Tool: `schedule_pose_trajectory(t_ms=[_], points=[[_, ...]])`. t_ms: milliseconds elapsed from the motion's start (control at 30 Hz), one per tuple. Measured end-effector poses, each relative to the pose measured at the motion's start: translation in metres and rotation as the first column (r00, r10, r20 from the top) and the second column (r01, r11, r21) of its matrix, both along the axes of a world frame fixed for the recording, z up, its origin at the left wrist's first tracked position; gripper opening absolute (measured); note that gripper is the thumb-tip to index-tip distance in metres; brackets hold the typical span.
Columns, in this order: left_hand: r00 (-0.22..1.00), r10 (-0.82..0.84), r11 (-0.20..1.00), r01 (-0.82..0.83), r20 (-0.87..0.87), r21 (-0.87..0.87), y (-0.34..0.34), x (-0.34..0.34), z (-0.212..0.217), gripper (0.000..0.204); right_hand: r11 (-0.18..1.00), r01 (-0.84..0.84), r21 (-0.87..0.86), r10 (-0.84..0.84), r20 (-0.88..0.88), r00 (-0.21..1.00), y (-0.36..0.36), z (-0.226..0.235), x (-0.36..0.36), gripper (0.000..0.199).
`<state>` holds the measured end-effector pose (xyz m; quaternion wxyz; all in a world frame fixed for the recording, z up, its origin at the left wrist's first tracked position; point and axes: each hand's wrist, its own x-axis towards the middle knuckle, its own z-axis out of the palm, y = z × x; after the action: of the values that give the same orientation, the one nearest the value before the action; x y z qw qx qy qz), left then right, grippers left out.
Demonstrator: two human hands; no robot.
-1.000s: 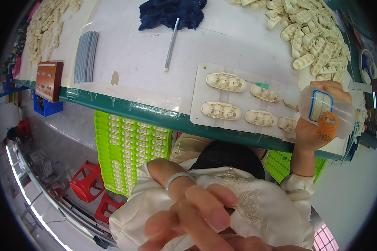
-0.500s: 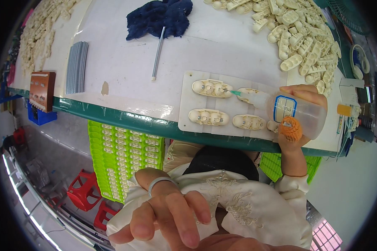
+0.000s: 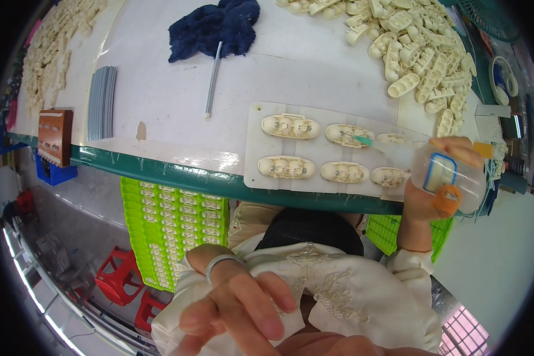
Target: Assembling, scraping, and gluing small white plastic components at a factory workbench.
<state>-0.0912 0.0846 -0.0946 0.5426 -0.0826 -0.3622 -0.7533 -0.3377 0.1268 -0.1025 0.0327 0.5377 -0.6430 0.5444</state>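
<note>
My right hand (image 3: 422,199) is wrapped round a translucent squeeze bottle (image 3: 469,188) with a blue-edged label and an orange band. The bottle's green needle tip (image 3: 364,140) points left, over the second cream plastic part (image 3: 341,134) in the tray's far row. Whether the tip touches it I cannot tell. Several such oval parts with small round wells lie in two rows on the white tray (image 3: 254,142). Raised close to the camera, my left hand (image 3: 237,305) is empty, its fingers loosely bent and apart; the bottle partly covers the tray's right end.
A heap of cream parts (image 3: 424,62) lies far right, another pile (image 3: 59,53) far left. A navy cloth (image 3: 213,29), a thin rod (image 3: 213,83), grey-blue strips (image 3: 102,104) and a brown block (image 3: 54,137) lie on the table. Green trays (image 3: 178,231) stand below its green edge.
The bottle in my right hand has moved right, its tip going from the first far-row part to the second. The view has shifted slightly. My left hand stays raised.
</note>
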Motion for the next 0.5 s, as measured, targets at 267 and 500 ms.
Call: schedule_pose_trajectory(t_ms=[267,500], points=[[0.965,-0.231,0.969,0.217,-0.125,-0.118,0.0,-0.003,-0.013,0.069,0.994,0.099,-0.045,-0.099,-0.004,0.995,0.015,-0.01,-0.005,0.054],[0.982,-0.179,0.964,0.161,-0.068,-0.212,0.004,-0.004,-0.021,0.074,0.999,0.023,-0.03,-0.023,0.006,1.0,0.01,-0.012,-0.006,0.037]])
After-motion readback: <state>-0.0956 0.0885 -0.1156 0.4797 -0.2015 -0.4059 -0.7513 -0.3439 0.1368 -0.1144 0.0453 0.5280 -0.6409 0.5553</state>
